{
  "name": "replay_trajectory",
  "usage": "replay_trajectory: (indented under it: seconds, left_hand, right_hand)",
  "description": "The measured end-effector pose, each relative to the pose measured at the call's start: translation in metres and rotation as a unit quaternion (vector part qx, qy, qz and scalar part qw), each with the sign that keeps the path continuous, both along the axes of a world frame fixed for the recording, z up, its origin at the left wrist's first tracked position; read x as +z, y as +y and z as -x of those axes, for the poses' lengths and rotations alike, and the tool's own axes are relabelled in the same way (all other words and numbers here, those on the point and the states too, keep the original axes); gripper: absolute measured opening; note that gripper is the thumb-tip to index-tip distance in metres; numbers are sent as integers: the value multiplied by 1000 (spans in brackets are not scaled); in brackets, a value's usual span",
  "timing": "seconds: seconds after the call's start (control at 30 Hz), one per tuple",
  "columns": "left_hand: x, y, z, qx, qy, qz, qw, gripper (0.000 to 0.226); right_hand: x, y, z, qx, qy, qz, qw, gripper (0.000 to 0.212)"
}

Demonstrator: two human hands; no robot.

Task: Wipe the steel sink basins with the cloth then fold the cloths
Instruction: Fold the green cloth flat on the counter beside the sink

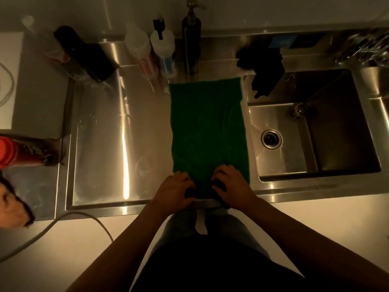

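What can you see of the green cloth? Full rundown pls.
The green cloth is a plain dark green rectangle, soft and towel-like, spread flat with a few shallow wrinkles. It lies lengthwise on the steel drainboard, just left of the sink basin, its far edge near the bottles at the back. Its near end is bunched at the counter's front edge, where the left hand and right hand both press or grip it. The dim light hides finer texture.

Pump bottle (pixel 191 34) upright at back, white squeeze bottles (pixel 162 42) beside it, dark bottle (pixel 84 53) lying tilted left, red container (pixel 14 152) far left, grey cable (pixel 63 220) on floor.
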State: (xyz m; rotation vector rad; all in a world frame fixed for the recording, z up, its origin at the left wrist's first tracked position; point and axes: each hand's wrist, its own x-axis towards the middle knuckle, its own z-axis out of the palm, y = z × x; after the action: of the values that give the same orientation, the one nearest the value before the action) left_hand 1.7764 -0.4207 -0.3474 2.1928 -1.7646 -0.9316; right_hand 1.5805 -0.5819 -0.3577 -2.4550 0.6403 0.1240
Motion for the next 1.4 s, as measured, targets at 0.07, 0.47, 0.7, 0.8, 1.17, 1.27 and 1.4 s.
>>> replay_trajectory:
  seconds: [0.07,0.47,0.7,0.8,1.17,1.27,1.4]
  left_hand:
    - [-4,4,3,-17,-17,-22,999,37]
    - [-14,3,18,12,-69,-72,995,25]
    - [-11,-6,18,-13,-64,-79,995,52]
    - [-9,-12,18,46,-60,-64,995,41]
    - [16,-42,-8,252,-10,51,966,30]
    - [17,-47,-21,286,-7,72,955,25]
    - [16,-47,-39,278,-72,66,955,31]
  right_hand:
    - [3,4,1,19,-12,1,1000,25]
    - [7,12,7,98,73,20,992,29]
    - [17,-7,0,-19,28,0,999,17]
    - [22,-14,-4,-88,8,-43,995,11]
    - [24,-43,-17,-152,0,-17,988,22]
    - [22,-40,-13,-86,15,1,996,12]
    - [15,-36,2,-82,63,2,995,32]
